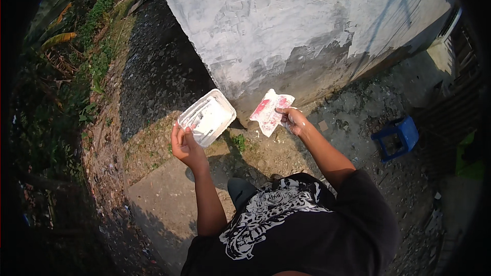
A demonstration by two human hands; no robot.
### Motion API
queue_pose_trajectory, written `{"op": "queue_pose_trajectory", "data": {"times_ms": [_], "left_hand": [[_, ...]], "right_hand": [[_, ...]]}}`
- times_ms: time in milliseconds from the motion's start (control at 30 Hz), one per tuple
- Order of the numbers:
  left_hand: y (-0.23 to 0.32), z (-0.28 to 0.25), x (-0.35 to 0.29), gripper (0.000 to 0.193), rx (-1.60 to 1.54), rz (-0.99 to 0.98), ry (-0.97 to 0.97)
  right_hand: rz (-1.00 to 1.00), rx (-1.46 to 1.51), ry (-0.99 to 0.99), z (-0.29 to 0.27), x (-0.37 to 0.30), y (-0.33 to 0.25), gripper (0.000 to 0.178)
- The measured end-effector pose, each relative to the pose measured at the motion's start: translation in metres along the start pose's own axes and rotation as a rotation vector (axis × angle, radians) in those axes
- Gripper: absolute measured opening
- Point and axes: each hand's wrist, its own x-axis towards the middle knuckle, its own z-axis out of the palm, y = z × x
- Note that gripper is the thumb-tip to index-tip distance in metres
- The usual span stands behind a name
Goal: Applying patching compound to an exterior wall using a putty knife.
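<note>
My left hand (186, 145) grips the near left side of a rectangular plastic tub (228, 106), its thumb at the rim. White paste (208, 117) lies in the tub and smears its inside. In my right hand (294, 121) is an irregular, torn-looking white and red flat piece (267, 113), pinched at its right edge. White smears mark that piece and my right fingers. Tub and piece are apart, both held in front of the wall's lower corner. I cannot tell what the flat piece is made of.
A wall (286, 25) ahead is coated white above, with bare grey patches lower down. At the right stands a blue plastic stool (396, 139) on rough ground. A concrete slab (166, 194) lies at lower left, gravel (158, 66) beyond it, and green plants (97, 30) grow at far left.
</note>
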Motion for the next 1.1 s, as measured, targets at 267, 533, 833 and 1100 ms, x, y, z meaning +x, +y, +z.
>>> {"op": "queue_pose_trajectory", "data": {"times_ms": [267, 533, 833, 1100], "left_hand": [[-0.044, -0.036, 0.062, 0.043, 0.123, -0.151, 0.032], [-0.106, -0.086, 0.155, 0.04, 0.252, -0.264, -0.045], [-0.192, -0.064, 0.271, 0.039, 0.21, -0.397, -0.276], [-0.196, -0.03, 0.321, 0.046, -0.103, -0.514, -0.197]], "right_hand": [[-0.519, 0.054, 0.792, 0.02, 0.173, 0.036, 0.011], [-0.865, -0.514, 1.296, 0.14, 0.253, 0.048, 0.025], [-0.872, -0.863, 0.694, 0.136, 0.183, 0.116, 0.028], [-0.679, -0.144, 1.045, 0.059, 0.203, 0.04, 0.023]]}}
